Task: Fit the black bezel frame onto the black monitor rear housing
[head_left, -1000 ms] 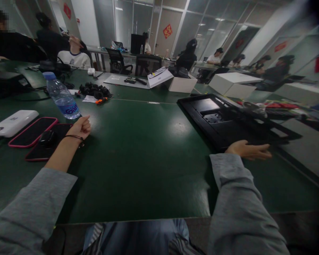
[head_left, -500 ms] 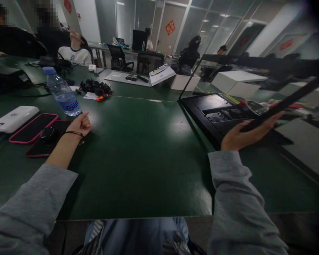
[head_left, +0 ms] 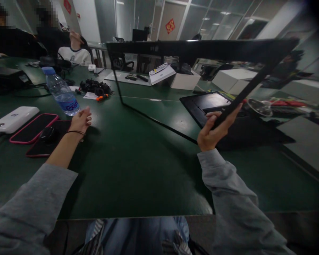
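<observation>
My right hand (head_left: pixel 215 131) grips a thin black screen bezel (head_left: pixel 191 49), an empty rectangular frame, by its near right side. The bezel is raised and tilted above the table, its wide bar farthest from me, and the room shows through its opening. Behind my right hand lies a flat black panel (head_left: pixel 257 131) with recesses, partly hidden by the hand and the bezel. On the left, my left hand (head_left: pixel 81 120) rests on the table with loosely curled, slightly parted fingers and nothing in them. It is close to a blue-capped water bottle (head_left: pixel 63 95).
Left of my left forearm are a white power bank (head_left: pixel 14 118), a pink-edged phone (head_left: pixel 33 128) and a dark phone (head_left: pixel 35 150) under a small black object. Black cables (head_left: pixel 94 86) lie farther back. White boxes (head_left: pixel 186 79) stand behind. Other people sit across the table.
My right hand has brought the bezel left from over the black panel to the middle of the table, turning it. The fingers of my left hand have loosened slightly.
</observation>
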